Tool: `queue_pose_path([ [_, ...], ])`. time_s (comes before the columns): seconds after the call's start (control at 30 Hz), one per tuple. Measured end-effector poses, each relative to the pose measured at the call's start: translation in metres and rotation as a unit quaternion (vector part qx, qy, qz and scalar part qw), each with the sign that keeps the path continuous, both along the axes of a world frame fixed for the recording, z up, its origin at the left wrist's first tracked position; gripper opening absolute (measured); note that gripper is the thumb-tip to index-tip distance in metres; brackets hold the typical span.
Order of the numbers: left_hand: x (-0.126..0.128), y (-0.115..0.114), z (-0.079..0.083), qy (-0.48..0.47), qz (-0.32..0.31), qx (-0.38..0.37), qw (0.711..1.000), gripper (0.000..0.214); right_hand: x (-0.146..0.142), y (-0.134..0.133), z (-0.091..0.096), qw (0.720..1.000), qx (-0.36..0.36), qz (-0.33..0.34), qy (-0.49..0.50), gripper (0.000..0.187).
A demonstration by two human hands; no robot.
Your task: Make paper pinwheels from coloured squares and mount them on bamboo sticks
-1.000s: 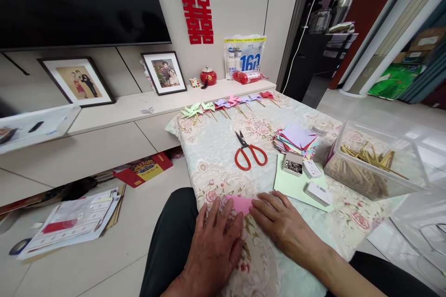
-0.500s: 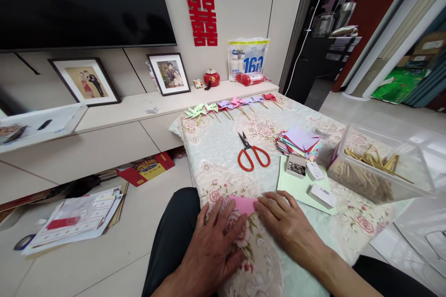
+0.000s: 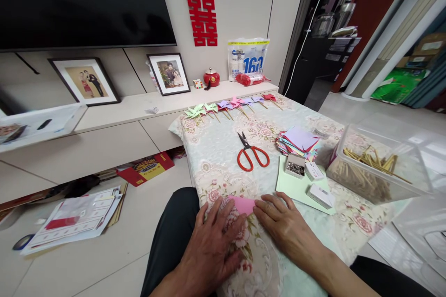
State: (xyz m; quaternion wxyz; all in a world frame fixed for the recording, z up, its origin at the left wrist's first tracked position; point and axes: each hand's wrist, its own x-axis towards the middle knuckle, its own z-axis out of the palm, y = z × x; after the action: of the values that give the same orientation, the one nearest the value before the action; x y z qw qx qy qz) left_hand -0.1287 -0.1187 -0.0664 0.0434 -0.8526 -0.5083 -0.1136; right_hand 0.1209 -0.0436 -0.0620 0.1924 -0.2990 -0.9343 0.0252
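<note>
A folded piece of pink paper [image 3: 241, 204] lies flat on the flowered tablecloth [image 3: 223, 177], close to the table's near edge. My left hand [image 3: 214, 241] rests with fingers spread, its fingertips on the left side of the paper. On the right side, the fingertips of my right hand [image 3: 284, 222] press down, the fingers stretched out close together. Parts of the paper are hidden under both hands. Beyond them lie scissors [image 3: 251, 153] with red handles, blades pointing away. A stack of coloured paper squares [image 3: 300, 140] sits farther to the right.
Several finished paper pinwheels [image 3: 235, 102] on sticks line the far edge. At right, an open box of metal pins [image 3: 295, 167] and small white boxes [image 3: 319, 196] rest on green paper [image 3: 285, 187]. A clear plastic bin [image 3: 374, 181] holds sticks. Framed photos stand on the cabinet [image 3: 132, 106].
Almost nothing differs. Both hands stay on the pink paper, and the whole view has shifted by a few pixels.
</note>
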Motion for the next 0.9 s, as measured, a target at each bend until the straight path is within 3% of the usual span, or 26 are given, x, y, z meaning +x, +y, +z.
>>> queue_pose_path([
  [0.57,0.001,0.001,0.007,0.006,0.004,-0.03,1.0,0.066,-0.005,0.003,0.009,1.0,0.009,-0.01,0.004,0.023],
  [0.77,0.003,0.0,0.006,0.007,0.016,-0.012,1.0,0.066,-0.003,0.003,0.01,1.0,-0.005,-0.009,0.002,0.022],
  [0.9,0.003,-0.002,0.0,0.009,0.02,0.018,1.0,0.066,-0.002,0.008,0.012,0.998,-0.023,-0.03,0.055,0.028],
])
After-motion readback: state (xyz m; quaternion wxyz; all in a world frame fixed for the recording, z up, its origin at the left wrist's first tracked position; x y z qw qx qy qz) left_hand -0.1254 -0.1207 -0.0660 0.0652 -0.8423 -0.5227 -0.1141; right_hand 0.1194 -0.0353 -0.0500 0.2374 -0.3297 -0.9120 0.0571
